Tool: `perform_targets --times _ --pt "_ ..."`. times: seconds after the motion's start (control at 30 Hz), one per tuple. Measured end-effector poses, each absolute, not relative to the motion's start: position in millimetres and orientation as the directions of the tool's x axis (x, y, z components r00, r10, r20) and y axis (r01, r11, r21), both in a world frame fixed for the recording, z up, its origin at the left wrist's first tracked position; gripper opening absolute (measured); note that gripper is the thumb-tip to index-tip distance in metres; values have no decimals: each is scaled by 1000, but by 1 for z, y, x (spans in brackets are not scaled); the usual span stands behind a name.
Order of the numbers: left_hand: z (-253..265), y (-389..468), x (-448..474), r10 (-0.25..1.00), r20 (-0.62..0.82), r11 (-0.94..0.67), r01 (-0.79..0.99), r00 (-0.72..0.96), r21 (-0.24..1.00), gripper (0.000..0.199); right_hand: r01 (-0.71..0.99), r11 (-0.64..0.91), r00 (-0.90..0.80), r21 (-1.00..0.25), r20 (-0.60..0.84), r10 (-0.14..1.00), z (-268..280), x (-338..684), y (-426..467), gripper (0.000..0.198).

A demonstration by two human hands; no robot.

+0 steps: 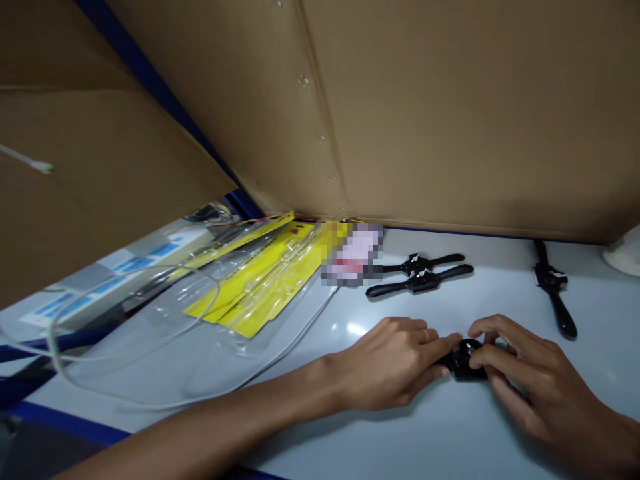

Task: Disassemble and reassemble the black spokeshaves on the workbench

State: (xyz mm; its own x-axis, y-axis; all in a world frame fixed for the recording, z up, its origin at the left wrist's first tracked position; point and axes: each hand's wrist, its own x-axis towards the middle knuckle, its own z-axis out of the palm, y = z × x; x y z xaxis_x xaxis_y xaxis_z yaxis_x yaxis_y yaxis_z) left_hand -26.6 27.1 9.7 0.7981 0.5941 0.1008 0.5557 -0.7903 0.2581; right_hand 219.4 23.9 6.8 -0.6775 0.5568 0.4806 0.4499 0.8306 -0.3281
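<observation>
A black spokeshave [467,369] lies on the light table, between my two hands. My left hand [393,363] is closed around its left handle, with the forefinger reaching to the middle body. Fingers of my right hand [537,383] are bent onto the middle of the same tool, at its small metal parts; the right handle is hidden under that hand. Just beyond, two more spokeshaves rest side by side, a nearer spokeshave [424,281] and a farther spokeshave [443,262]. Another spokeshave [554,290] lies lengthwise at the right.
Yellow-backed clear plastic packages [273,293] are heaped at the left. A blurred-out phone-like object [356,253] has a white cable [280,360] looping leftward from it. Behind stands a brown cardboard wall [450,120]. A power strip [187,241] sits far left, a white round object [625,253] far right.
</observation>
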Motion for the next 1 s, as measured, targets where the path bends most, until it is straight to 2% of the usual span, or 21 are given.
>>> perform_targets --times 0.2,0.4,0.53,0.7,0.77,0.93,1.0 --pt "7 26 -27 589 102 -796 555 801 239 42 503 800 -653 -327 462 600 4 219 26 19" --pt "6 26 -27 597 107 -792 563 795 236 44 446 841 -696 -305 473 540 7 219 25 33" --pt "7 26 -26 588 95 -798 558 803 227 47 411 865 -684 -289 530 502 9 216 20 20" --pt "7 26 -27 593 90 -795 565 800 221 46 499 807 -639 -317 495 589 2 216 22 12" --pt "7 26 -27 594 88 -795 566 800 217 47 505 797 -646 -332 468 604 0 218 24 15" --pt "6 26 -27 591 103 -798 561 800 223 46 441 837 -687 -324 479 547 2 219 25 35" --pt "6 25 -27 586 111 -802 555 803 220 44 426 839 -684 -339 486 544 4 217 24 31"
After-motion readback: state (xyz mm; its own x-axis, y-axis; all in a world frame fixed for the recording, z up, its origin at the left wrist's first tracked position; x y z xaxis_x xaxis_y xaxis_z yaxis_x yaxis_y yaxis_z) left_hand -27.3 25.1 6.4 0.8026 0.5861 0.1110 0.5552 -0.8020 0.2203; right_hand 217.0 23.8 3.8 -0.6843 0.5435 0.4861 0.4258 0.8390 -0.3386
